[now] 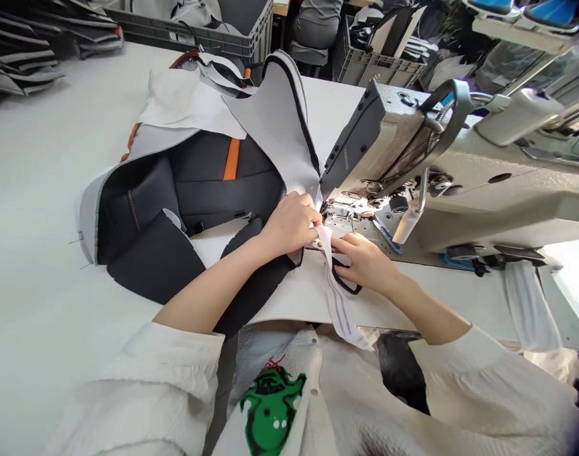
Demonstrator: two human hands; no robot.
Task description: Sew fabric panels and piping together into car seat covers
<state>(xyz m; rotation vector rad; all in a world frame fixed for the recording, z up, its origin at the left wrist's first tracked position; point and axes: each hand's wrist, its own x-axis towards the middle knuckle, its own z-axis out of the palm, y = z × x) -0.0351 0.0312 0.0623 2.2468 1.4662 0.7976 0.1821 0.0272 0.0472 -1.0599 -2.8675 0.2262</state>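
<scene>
A large black and grey sewn cover (213, 177) with an orange strip (232, 159) lies on the white table, left of the sewing machine (403, 139). My left hand (293, 221) presses on the cover's edge beside the needle area, its fingers closed around the top of a white strip (337, 304). That strip hangs over the table's front edge. Just right of it, my right hand (363, 258) has its fingers bent together at the strip and a thin black band (349, 285). What exactly its fingertips grip is hidden.
Stacked dark pieces (23, 50) lie at the far left of the table (42, 253). Grey crates (254, 38) with material stand behind it, near a seated person (317, 25). Blue-handled snips (388, 235) lie by the machine bed. A striped cloth strip (531, 304) hangs at the right.
</scene>
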